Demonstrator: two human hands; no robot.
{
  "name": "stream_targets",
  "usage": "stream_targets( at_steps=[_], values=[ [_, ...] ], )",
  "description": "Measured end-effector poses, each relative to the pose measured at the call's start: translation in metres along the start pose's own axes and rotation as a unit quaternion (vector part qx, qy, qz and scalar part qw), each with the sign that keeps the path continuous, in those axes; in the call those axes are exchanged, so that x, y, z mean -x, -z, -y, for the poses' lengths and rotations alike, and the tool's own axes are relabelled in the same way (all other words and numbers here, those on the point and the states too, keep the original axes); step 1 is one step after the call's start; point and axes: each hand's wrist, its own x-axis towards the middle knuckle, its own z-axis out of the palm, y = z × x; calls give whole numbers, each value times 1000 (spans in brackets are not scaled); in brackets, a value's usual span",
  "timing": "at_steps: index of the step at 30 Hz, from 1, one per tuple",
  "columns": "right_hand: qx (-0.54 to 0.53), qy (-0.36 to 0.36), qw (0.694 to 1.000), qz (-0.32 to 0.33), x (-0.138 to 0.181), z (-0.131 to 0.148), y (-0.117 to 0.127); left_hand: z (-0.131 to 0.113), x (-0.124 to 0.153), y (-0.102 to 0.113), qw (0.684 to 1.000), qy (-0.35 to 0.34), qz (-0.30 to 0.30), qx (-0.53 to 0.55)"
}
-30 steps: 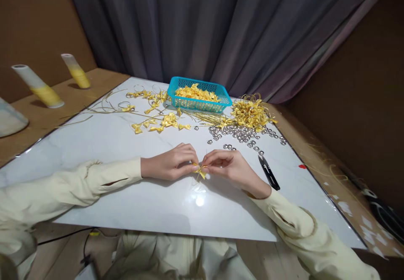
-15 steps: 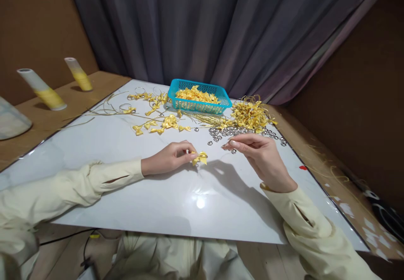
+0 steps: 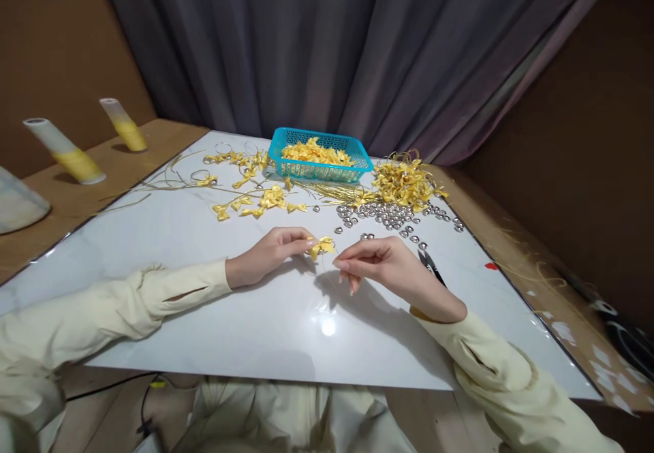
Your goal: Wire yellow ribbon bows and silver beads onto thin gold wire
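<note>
My left hand [image 3: 270,254] pinches a small yellow ribbon bow [image 3: 321,246] just above the white tabletop [image 3: 286,330]. My right hand [image 3: 385,266] is beside the bow, thumb and forefinger pinched together on something too thin to make out, the other fingers curled down. Both hands sit near the middle of the table. Behind them lie a scatter of small silver beads [image 3: 389,216] and loose yellow bows [image 3: 255,202].
A turquoise basket [image 3: 319,164] of yellow bows stands at the back. To its right is a heap of gold-wired bows [image 3: 405,183]. Black snips [image 3: 430,265] lie behind my right wrist. Two thread cones [image 3: 65,151] stand on the wooden ledge at left.
My right hand reached back to the silver beads, then returned to the bow. My left hand kept hold of the bow and lifted it slightly.
</note>
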Motion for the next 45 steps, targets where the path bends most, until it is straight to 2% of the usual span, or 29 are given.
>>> stream_targets(
  at_steps=[4,11,17,20,38,45],
  values=[
    [43,-2,998,-42,0,0,0,3,0,2,1000,-4,12,3],
    [60,27,997,-33,1,-3,1,3,0,2,1000,-8,25,13],
    [138,50,986,-83,6,4,-3,1,0,2,999,-3,31,17],
    [153,52,983,-86,6,6,-5,1,1,1,999,-1,30,17],
    [103,8,993,-57,6,3,-5,-1,4,0,997,-40,54,-25],
    [23,20,998,-53,3,1,-5,0,1,0,997,12,42,59]
  ],
)
